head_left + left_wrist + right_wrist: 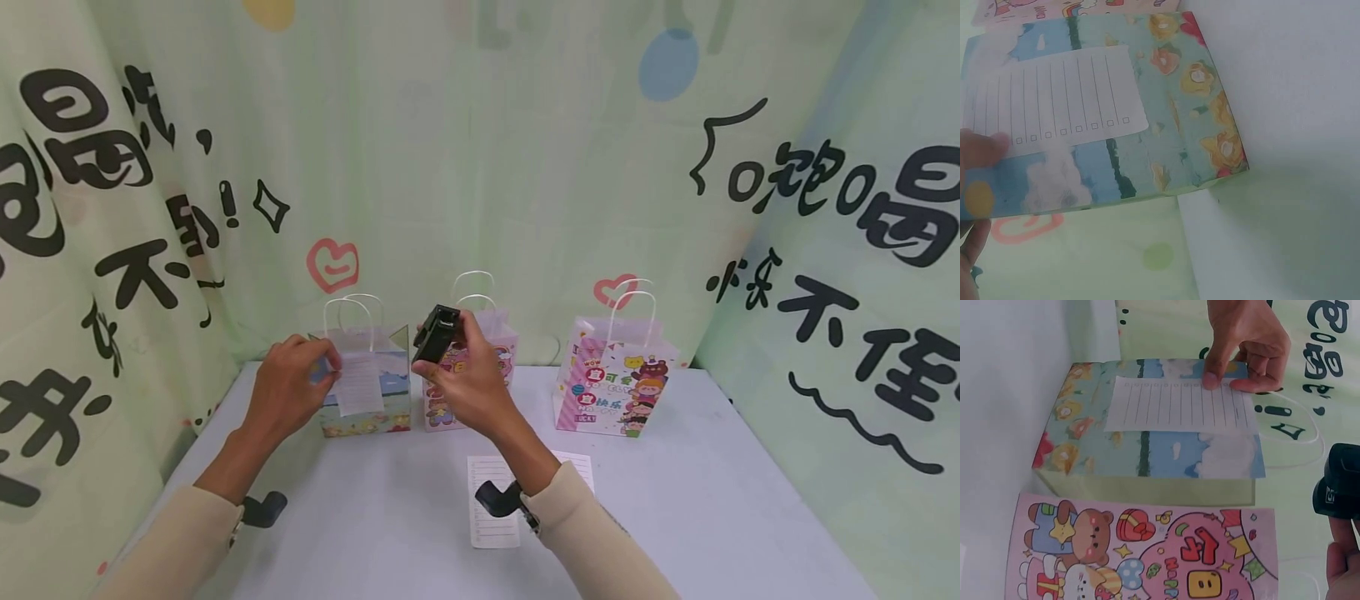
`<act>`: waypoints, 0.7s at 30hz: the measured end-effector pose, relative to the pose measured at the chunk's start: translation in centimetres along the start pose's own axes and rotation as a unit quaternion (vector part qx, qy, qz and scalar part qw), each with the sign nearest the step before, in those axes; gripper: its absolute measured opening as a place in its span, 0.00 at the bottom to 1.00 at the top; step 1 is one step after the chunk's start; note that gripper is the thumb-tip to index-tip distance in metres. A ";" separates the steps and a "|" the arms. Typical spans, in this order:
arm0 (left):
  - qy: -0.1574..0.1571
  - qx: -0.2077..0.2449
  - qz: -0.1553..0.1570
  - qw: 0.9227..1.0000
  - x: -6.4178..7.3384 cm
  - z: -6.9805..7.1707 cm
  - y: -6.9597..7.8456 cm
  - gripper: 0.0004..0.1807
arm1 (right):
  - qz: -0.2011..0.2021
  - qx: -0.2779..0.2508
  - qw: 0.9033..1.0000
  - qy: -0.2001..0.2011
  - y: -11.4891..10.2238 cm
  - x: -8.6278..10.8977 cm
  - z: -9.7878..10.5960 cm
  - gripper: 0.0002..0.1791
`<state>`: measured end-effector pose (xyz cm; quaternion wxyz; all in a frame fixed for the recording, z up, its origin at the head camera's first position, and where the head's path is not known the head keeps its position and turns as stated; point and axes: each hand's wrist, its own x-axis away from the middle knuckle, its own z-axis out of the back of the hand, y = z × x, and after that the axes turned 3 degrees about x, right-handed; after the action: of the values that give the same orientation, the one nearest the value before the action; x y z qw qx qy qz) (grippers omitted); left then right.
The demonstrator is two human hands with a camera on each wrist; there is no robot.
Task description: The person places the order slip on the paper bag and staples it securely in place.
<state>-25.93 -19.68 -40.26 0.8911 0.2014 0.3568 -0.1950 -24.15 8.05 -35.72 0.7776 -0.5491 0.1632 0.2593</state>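
Note:
In the head view my left hand [288, 385] is at the left paper bag [397, 408], which has a painted sky and flowers. It pinches a white lined sheet [362, 387] against the bag's front near the upper left edge, thumb on the paper. In the left wrist view, small checkboxes show along one end of the sheet's lines [1085, 94]. My right hand [476, 379] grips what looks like a black stapler [437, 333], raised just right of that bag and apart from the sheet. The stapler [1342, 481] is partly cut off in the right wrist view.
A pink cartoon bag [438, 408] stands behind my right hand, and another pink bag [611, 383] is farther right. More lined sheets [491, 529] lie on the white table [375, 517] under my right forearm. Printed curtains [480, 167] surround the table.

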 end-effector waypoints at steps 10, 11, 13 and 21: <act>0.001 -0.001 0.001 1.000 0.1 -0.1 -0.1 0.17 | 0.000 0.010 1.000 0.012 0.9 1.4 1.7 0.36; 0.002 -0.002 0.001 1.000 0.1 -0.1 -0.1 0.17 | 0.001 0.011 1.000 0.012 1.0 1.6 1.9 0.36; 0.003 -0.001 0.000 1.000 0.1 -0.1 -0.1 0.17 | 0.003 0.012 1.000 0.015 1.1 1.8 2.3 0.36; 0.004 -0.002 0.000 1.000 0.0 -0.2 -0.1 0.17 | -0.005 0.022 0.999 0.023 1.7 2.8 3.6 0.35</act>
<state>-26.11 -19.70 -40.45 0.8901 0.2002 0.3606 -0.1937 -22.96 12.53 -37.29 0.7869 -0.5381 0.1844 0.2392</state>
